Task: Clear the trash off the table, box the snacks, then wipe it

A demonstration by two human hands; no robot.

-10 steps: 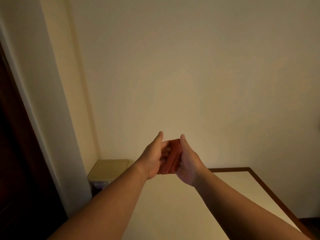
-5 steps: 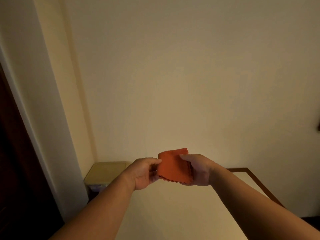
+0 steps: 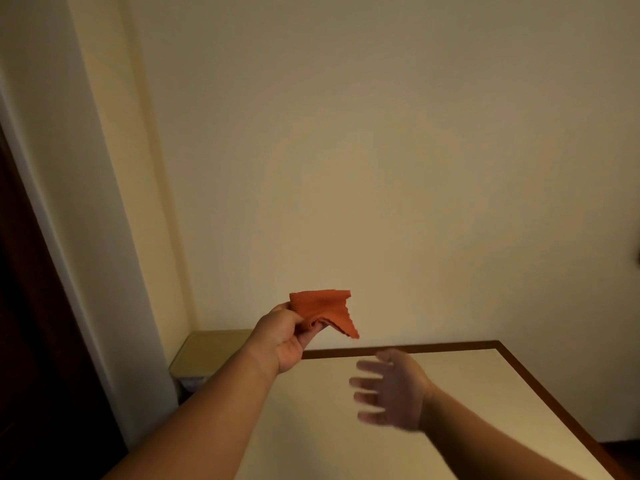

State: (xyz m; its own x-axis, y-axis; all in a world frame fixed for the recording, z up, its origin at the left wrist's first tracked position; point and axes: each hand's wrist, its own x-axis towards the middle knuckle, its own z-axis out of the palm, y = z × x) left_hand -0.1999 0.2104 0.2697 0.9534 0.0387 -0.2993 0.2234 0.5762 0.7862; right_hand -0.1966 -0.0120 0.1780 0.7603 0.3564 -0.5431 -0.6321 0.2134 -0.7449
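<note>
My left hand (image 3: 287, 336) pinches a folded orange cloth (image 3: 325, 308) and holds it up in the air above the far left part of the table (image 3: 485, 382). The cloth's free corner hangs down to the right. My right hand (image 3: 391, 393) is lower and to the right, blurred by motion, with its fingers spread and nothing in it. It hovers over the pale tabletop, which has a dark wooden rim. No trash or snacks show on the part of the table in view.
A bin with a pale flat lid (image 3: 211, 351) stands on the floor in the corner, left of the table. A plain wall runs behind the table. A dark door (image 3: 31, 341) and its white frame are at the left.
My right hand has let go of the cloth and dropped down to the right. My left hand alone now holds the cloth, which has partly unfolded.
</note>
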